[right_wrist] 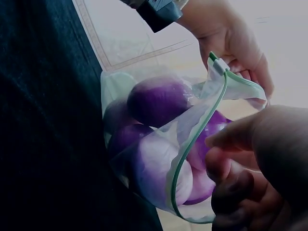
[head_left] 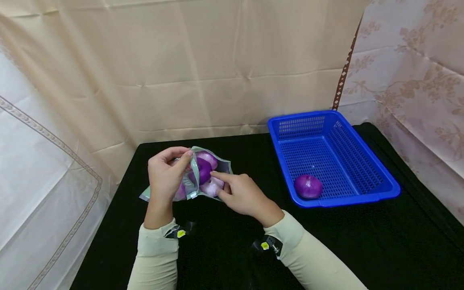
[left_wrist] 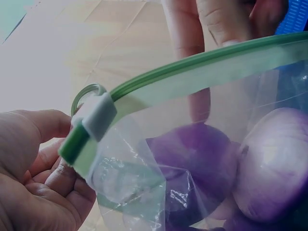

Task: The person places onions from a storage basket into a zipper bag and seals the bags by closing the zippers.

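A clear zip bag (head_left: 225, 164) with a green edge and white slider (left_wrist: 101, 115) stands open-mouthed on the black table, with several red onions inside. My left hand (head_left: 163, 173) pinches the bag's edge at the slider end, thumb on top. My right hand (head_left: 246, 195) reaches in at the mouth. Its straight index finger touches a dark purple onion (head_left: 204, 170), while the other fingers are bent. In the left wrist view that finger points down onto the onion (left_wrist: 192, 168) beside a paler one (left_wrist: 276, 166). More onions (right_wrist: 159, 98) show through the plastic in the right wrist view.
A blue plastic basket (head_left: 344, 202) stands to the right, with one red onion (head_left: 308, 186) in its near left corner. Black cloth (head_left: 217, 241) covers the table. A beige curtain (head_left: 203, 72) hangs behind, with patterned cloths at both sides.
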`<state>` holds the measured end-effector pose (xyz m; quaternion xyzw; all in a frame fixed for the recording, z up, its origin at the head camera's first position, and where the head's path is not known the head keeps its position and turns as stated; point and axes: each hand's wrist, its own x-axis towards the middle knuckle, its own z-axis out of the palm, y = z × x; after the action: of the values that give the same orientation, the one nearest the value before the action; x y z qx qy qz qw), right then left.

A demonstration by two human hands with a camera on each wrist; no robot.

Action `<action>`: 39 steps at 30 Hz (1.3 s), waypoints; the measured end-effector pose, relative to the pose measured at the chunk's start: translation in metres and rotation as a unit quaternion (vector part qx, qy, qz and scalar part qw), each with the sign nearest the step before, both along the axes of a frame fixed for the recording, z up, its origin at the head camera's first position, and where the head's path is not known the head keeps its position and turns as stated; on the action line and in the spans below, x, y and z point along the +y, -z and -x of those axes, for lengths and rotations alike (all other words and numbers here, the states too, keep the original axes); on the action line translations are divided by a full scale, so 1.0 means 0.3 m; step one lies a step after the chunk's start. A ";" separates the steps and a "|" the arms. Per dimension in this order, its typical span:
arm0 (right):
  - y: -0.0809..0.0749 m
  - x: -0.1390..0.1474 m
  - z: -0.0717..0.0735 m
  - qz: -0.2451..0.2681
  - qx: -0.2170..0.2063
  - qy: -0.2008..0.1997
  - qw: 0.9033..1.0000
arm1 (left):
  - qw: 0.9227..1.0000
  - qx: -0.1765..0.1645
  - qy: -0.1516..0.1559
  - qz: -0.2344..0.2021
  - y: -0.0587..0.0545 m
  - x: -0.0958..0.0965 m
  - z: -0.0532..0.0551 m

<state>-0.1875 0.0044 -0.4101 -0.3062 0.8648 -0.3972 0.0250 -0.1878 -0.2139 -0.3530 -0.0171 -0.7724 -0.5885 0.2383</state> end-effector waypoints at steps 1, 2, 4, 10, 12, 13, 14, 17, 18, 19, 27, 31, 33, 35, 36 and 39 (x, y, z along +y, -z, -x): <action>0.001 0.002 0.001 -0.006 -0.005 -0.011 1.000 | 1.000 0.001 0.000 0.000 0.000 0.000 0.001; 0.001 0.003 0.001 -0.009 -0.008 -0.020 1.000 | 1.000 0.002 0.000 0.000 0.001 0.000 0.001; 0.002 0.006 0.003 -0.010 -0.008 -0.028 1.000 | 1.000 0.003 -0.001 0.001 0.002 0.000 0.003; -0.012 0.020 0.009 0.036 -0.004 -0.016 0.999 | 1.000 -0.002 -0.002 -0.004 0.006 -0.007 0.006; -0.026 0.030 0.009 0.058 -0.011 -0.016 0.998 | 1.000 -0.002 -0.001 -0.005 0.006 -0.010 0.005; -0.033 0.035 0.008 0.069 -0.015 -0.018 0.997 | 1.000 -0.002 -0.001 -0.006 0.005 -0.010 0.005; -0.041 0.042 0.007 0.077 -0.021 -0.018 0.997 | 1.000 0.000 0.000 -0.006 0.005 -0.011 0.006; -0.063 0.057 0.003 0.087 -0.038 -0.022 0.995 | 1.000 0.001 0.003 -0.009 0.006 -0.009 0.009; -0.069 0.061 0.002 0.086 -0.040 -0.022 0.995 | 1.000 0.001 0.003 -0.010 0.006 -0.009 0.010; -0.075 0.064 0.001 0.085 -0.042 -0.023 0.995 | 1.000 0.001 0.004 -0.011 0.007 -0.008 0.010; -0.125 0.100 -0.001 0.056 -0.016 -0.024 0.998 | 1.000 0.000 0.001 -0.016 0.007 -0.013 0.007; -0.151 0.136 0.000 0.042 0.000 -0.012 0.999 | 1.000 -0.002 0.005 -0.013 0.006 -0.013 0.006; -0.161 0.156 0.002 0.041 0.006 -0.005 0.999 | 1.000 -0.001 0.007 -0.013 0.004 -0.013 0.006; -0.169 0.178 0.004 0.041 0.014 0.001 0.999 | 1.000 -0.001 0.010 -0.016 0.006 -0.012 0.006; -0.171 0.190 0.006 0.040 0.018 0.005 0.999 | 1.000 -0.002 0.011 -0.016 0.006 -0.011 0.005; -0.175 0.230 0.007 0.037 0.024 0.016 0.999 | 1.000 -0.004 0.013 -0.016 0.009 -0.008 0.003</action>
<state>-0.1896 0.0733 -0.3577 -0.3024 0.8546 -0.4219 -0.0130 -0.1889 -0.2163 -0.3556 -0.0212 -0.7633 -0.6041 0.2279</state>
